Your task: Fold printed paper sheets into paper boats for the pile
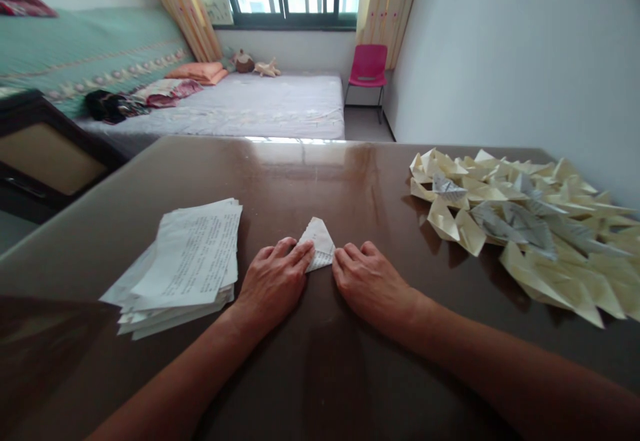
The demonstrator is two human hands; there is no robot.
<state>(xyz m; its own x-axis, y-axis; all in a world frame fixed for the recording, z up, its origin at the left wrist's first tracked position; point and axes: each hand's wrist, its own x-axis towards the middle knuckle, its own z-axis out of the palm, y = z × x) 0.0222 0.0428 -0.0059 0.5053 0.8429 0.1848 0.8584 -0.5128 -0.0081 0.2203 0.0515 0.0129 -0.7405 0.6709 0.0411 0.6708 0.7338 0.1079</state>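
A small folded piece of printed paper (320,236) lies on the brown table in front of me, its tip pointing away. My left hand (275,278) holds its left side, with fingertips pressed on top of the paper. At the right corner, my right hand (370,281) has its fingers curled together and grips the edge; the thumb is hidden. To the left of my left hand is a stack of printed sheets (195,254). Many folded paper boats (457,221), mostly cream with some printed ones, are heaped to the right.
The glossy table (320,181) reaches toward a bed (280,101) with pillows and soft toys. A pink chair (369,68) stands by the right wall below the window. On the left is a dark wooden piece of furniture (45,154).
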